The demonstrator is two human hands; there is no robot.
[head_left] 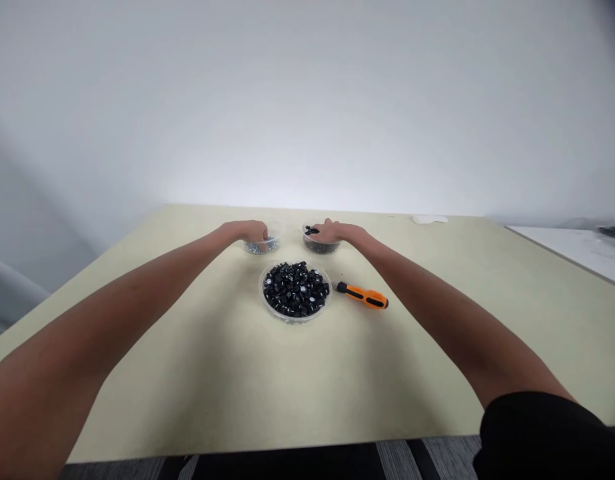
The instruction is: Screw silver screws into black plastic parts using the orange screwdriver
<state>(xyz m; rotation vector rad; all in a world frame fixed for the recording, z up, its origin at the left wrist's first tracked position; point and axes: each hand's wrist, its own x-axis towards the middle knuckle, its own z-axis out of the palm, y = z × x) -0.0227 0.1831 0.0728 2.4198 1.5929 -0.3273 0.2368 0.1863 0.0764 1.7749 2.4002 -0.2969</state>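
At 11 and 1 o'clock off centre bowl (290, 319), left hand (254, 231), right hand (328, 231) in tubs (261, 253); fingers (264, 244): can't tell grip; any screwdriver (366, 297) print illegible

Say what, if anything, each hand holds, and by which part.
Can't tell: left hand reaches into silvery bits, right hand into black pieces; any grip is unclear.

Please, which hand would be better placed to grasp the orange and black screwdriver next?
Likely the right hand: it is nearer the screwdriver, which lies right of the round clear plastic bowl of black parts. The left hand is farther.
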